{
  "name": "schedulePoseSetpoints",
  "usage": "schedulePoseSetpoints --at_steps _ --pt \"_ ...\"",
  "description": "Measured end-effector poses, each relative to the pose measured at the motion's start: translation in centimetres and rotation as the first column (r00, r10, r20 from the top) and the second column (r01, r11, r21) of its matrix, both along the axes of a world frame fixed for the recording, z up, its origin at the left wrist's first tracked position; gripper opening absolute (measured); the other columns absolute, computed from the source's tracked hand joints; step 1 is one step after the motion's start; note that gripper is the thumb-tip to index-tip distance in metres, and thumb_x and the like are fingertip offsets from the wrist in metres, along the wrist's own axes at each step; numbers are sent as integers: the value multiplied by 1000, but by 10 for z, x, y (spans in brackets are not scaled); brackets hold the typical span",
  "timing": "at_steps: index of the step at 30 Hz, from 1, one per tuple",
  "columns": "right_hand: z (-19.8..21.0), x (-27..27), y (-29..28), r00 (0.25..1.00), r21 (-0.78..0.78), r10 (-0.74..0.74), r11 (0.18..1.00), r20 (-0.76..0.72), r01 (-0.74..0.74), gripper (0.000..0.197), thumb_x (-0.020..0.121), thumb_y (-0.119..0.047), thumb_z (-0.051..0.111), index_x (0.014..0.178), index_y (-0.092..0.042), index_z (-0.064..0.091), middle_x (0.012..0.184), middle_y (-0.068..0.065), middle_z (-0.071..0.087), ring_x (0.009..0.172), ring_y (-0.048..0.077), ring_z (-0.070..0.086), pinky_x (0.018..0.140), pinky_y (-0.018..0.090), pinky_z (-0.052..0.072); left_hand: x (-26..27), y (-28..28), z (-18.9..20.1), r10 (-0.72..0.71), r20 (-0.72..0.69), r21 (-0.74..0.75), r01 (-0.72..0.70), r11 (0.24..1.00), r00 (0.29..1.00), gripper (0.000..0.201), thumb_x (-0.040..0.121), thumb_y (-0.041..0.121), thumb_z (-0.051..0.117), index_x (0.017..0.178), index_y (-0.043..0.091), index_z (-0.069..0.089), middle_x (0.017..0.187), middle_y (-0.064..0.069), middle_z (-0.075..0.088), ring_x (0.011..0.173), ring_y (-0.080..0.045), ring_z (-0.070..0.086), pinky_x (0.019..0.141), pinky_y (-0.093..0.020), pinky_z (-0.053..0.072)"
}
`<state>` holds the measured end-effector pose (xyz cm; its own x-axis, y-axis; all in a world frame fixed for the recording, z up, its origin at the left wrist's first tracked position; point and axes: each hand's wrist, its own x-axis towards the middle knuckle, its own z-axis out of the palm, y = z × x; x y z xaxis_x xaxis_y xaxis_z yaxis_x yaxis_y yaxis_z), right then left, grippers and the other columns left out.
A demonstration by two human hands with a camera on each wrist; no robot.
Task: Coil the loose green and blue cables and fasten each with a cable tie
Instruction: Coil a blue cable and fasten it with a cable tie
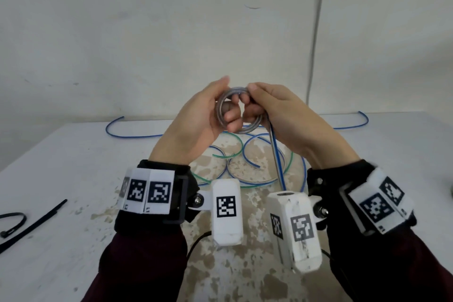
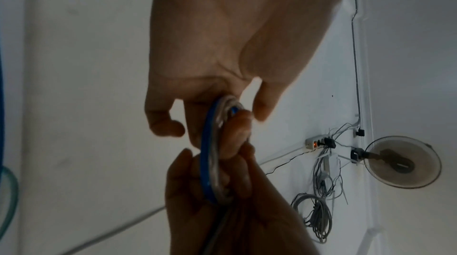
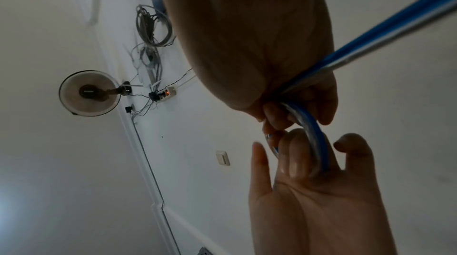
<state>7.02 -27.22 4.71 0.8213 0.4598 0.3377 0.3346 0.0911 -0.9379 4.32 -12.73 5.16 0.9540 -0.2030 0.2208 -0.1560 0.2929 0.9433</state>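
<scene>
Both hands are raised over the white table [image 1: 73,167], sharing a small coil of blue cable [image 1: 219,111] [image 2: 205,161] [image 3: 319,142]. My left hand [image 1: 229,103] [image 2: 190,108] has its middle fingers hooked through the ring and curled round its strands. Fingers and thumb of my right hand [image 1: 250,94] [image 3: 296,103] pinch the coil's top right side. From that hand a straight tail of the blue cable [image 1: 277,154] [image 3: 395,24] drops to the table. More loose blue cable [image 1: 115,127] trails left and right. The green cable [image 1: 235,144] lies in loops under the hands.
Black cable ties [image 1: 31,225] lie at the table's left front, one bent into a loop [image 1: 14,218]. A grey wall stands just behind the table, with a thin cord [image 1: 316,32] running down it. Stained patches mark the table's middle.
</scene>
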Motion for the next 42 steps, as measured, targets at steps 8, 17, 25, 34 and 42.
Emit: schedulePoseSetpoints --at_steps 8,17,25,34,42 --pt "0 -7 13 994 150 41 988 -97 -27 38 102 -27 37 85 -9 65 65 1 63 69 16 62 88 36 49 1 0 0 333 225 14 -344 939 916 34 102 21 39 70 12 40 57 0 26 45 -13 29 53 -25 23" --pt "7 -12 -3 997 -42 55 997 -55 -58 48 104 -27 32 60 -18 49 43 -15 33 43 5 31 59 21 35 -8 1 2 -17 122 231 -11 973 992 35 99 22 38 70 6 49 61 -10 29 45 -11 29 47 -19 29" --pt "9 -9 5 998 28 25 999 -58 -23 38 104 -25 32 77 -11 55 55 -3 47 55 8 47 69 28 54 0 -4 1 278 139 -9 -279 960 951 33 102 20 40 69 11 40 53 5 28 46 -9 20 46 -21 16" --pt "7 -12 4 997 -154 -59 986 47 65 41 103 -26 37 66 -13 50 46 -8 36 51 10 36 59 24 44 -8 6 1 -13 96 232 -10 973 995 45 96 27 41 60 18 65 61 2 45 48 -7 26 48 -19 23" --pt "1 -9 12 996 -88 -73 993 44 77 39 103 -27 37 78 -11 62 56 -2 48 57 12 44 65 32 44 -7 16 3 186 353 396 -326 858 917 26 100 13 43 74 10 45 56 -1 36 45 -7 25 58 -28 36"
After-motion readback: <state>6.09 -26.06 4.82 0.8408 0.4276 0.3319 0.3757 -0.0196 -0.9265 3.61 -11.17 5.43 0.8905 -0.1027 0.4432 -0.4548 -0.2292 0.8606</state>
